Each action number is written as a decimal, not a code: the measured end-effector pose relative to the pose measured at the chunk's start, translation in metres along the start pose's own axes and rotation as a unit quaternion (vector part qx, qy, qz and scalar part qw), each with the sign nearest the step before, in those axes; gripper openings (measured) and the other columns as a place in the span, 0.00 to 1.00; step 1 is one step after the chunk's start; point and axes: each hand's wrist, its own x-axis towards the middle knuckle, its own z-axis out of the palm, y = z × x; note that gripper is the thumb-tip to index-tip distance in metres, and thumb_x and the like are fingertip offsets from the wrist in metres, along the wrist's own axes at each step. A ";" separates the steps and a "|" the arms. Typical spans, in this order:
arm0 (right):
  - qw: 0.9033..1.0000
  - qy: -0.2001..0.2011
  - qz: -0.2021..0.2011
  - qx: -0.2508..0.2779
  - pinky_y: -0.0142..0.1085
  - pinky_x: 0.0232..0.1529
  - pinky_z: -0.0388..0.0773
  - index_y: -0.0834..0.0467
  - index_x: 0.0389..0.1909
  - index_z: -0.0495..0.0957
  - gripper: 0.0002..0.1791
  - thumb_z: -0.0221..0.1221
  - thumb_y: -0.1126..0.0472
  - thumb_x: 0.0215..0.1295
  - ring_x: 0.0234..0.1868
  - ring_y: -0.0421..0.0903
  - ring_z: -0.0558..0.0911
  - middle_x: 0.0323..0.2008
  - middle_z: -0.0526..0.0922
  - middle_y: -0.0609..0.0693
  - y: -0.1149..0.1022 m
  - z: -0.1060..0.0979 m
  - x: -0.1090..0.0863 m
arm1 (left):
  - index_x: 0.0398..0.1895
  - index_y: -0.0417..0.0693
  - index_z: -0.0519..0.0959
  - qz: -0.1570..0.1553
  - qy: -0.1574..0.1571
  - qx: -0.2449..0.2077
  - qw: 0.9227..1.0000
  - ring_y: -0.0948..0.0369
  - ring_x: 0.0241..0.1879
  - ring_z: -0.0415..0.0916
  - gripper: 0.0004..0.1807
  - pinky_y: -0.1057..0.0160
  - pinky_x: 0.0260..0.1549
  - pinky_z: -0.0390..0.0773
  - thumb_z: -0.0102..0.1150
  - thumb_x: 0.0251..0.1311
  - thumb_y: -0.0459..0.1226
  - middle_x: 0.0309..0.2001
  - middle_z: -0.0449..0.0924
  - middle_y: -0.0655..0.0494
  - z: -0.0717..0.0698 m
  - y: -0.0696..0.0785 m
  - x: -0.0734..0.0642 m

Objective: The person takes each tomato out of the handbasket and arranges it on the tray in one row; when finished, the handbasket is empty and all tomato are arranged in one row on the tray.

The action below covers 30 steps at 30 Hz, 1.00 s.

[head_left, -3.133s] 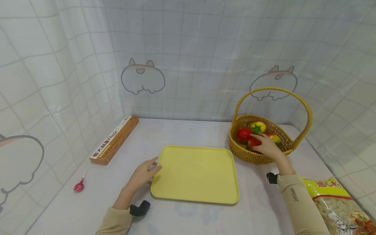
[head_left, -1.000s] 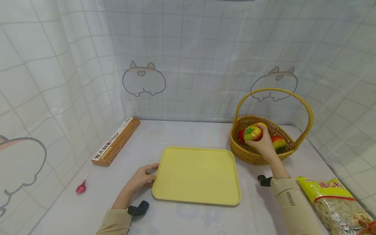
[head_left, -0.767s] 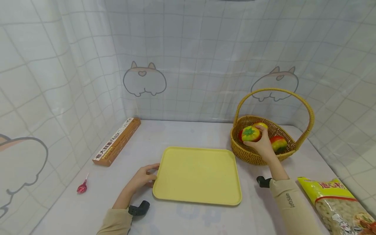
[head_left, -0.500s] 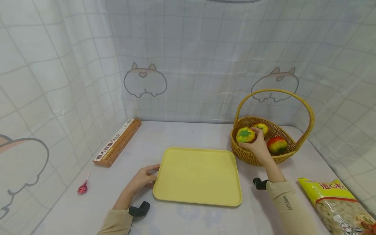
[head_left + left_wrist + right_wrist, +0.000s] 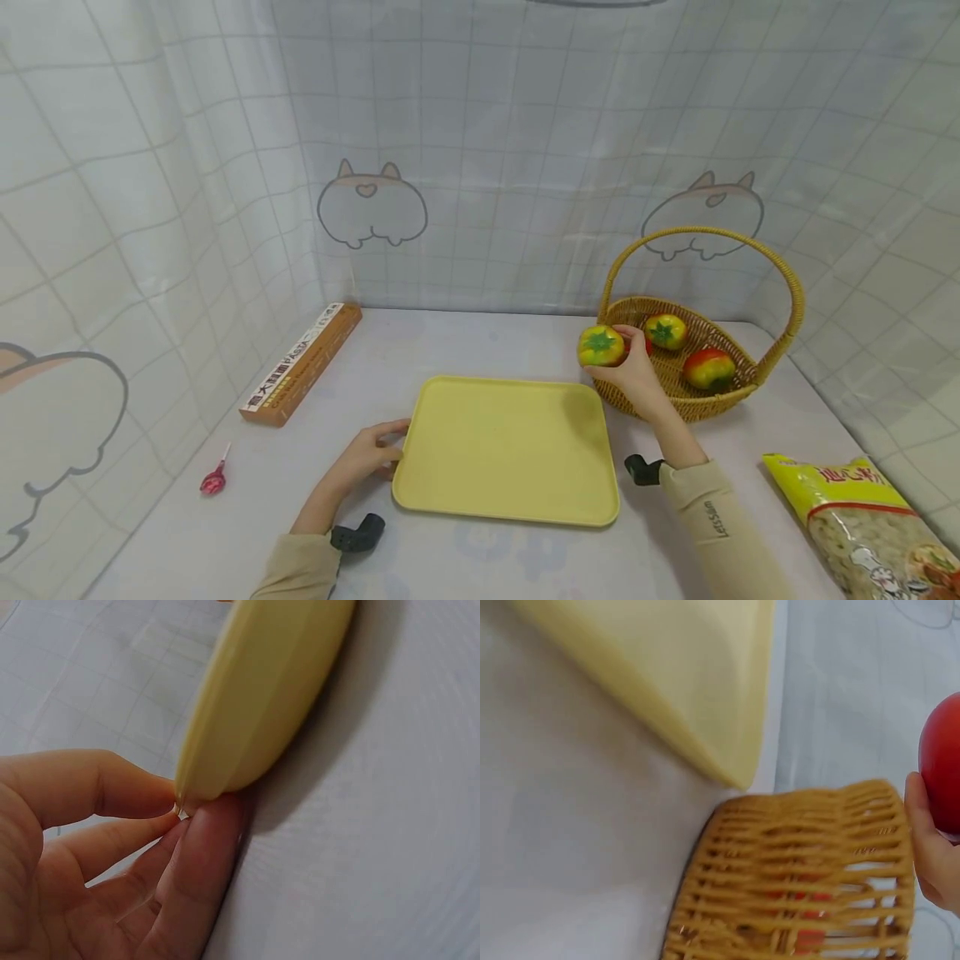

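Observation:
My right hand (image 5: 633,379) grips a tomato (image 5: 600,346), yellow with a green star-shaped top, over the left rim of the wicker basket (image 5: 787,317). In the right wrist view that tomato (image 5: 941,765) shows its red underside, above the woven wall. Still in the basket are a yellow tomato (image 5: 666,332), a red-and-green fruit (image 5: 708,369) and a red one partly hidden behind the hand. My left hand (image 5: 363,458) pinches the left edge of the yellow tray (image 5: 502,450); the left wrist view has thumb and fingertips at the tray's rim (image 5: 247,697).
A long pasta box (image 5: 300,367) lies at the back left, a pink lollipop (image 5: 213,480) in front of it. At the front right rests a bag of pasta (image 5: 862,517). A gridded white curtain (image 5: 480,167) closes off the back and sides.
The right hand reached into the basket, took hold of the tomato, lifted it and moved left to the basket's rim. The left hand closed on the tray's edge and has stayed there.

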 end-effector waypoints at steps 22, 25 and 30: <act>0.994 -0.081 -0.010 0.076 0.36 0.48 0.73 0.60 0.63 0.49 0.44 0.65 0.70 0.49 0.53 0.54 0.67 0.61 0.53 0.58 -0.016 0.068 0.000 | 0.60 0.40 0.70 -0.002 -0.005 -0.007 1.000 0.58 0.25 0.73 0.32 0.60 0.25 0.78 0.55 0.44 0.28 0.55 0.72 0.43 -0.002 0.000 0.002; 0.992 -0.088 -0.004 0.085 0.37 0.48 0.73 0.59 0.62 0.50 0.44 0.65 0.71 0.48 0.53 0.53 0.67 0.61 0.53 0.57 -0.018 0.080 -0.001 | 0.60 0.39 0.69 -0.004 -0.005 -0.012 1.000 0.58 0.25 0.73 0.32 0.60 0.25 0.78 0.55 0.44 0.28 0.55 0.72 0.43 -0.002 0.000 0.001; 0.992 -0.090 -0.004 0.093 0.39 0.49 0.74 0.59 0.61 0.53 0.43 0.66 0.72 0.45 0.52 0.53 0.69 0.60 0.56 0.57 -0.021 0.096 -0.001 | 0.60 0.41 0.70 -0.007 -0.003 -0.010 1.000 0.58 0.26 0.73 0.32 0.60 0.25 0.78 0.55 0.45 0.28 0.55 0.72 0.43 -0.001 0.000 0.000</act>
